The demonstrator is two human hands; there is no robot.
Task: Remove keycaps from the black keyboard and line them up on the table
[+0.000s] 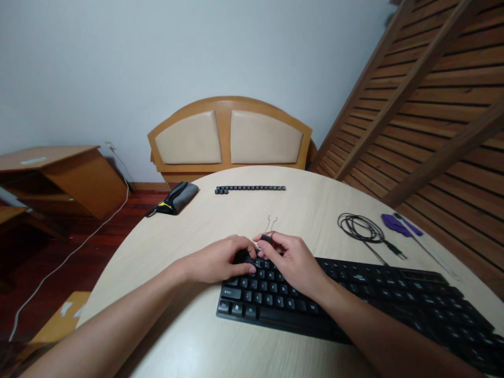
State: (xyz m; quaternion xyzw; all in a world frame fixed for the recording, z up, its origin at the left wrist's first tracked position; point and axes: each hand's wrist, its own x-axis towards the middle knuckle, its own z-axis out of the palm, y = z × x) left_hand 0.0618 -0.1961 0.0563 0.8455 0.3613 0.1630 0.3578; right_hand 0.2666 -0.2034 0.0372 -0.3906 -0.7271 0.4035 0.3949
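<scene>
A black keyboard [275,301] lies at a slant across the near part of the table. My left hand [228,258] is on its upper left corner, thumb over the keys and fingers curled at the far edge; the fingertips are partly hidden. Just beside it, my right hand [289,257] pinches a wire keycap puller [266,238] by its small black handle. Two thin wires with bent ends stick out from it, pointing away from me. Both hands hover close together over the upper left keys, and the right hand covers several of them.
Removed keycaps [252,188] form a row on the far side of the round table [165,262]. A grey and black pouch [177,198] lies left. To the right are a coiled cable [360,228], a purple cloth [399,224] and a thin pale stick [431,252]. A chair back [224,134] stands behind.
</scene>
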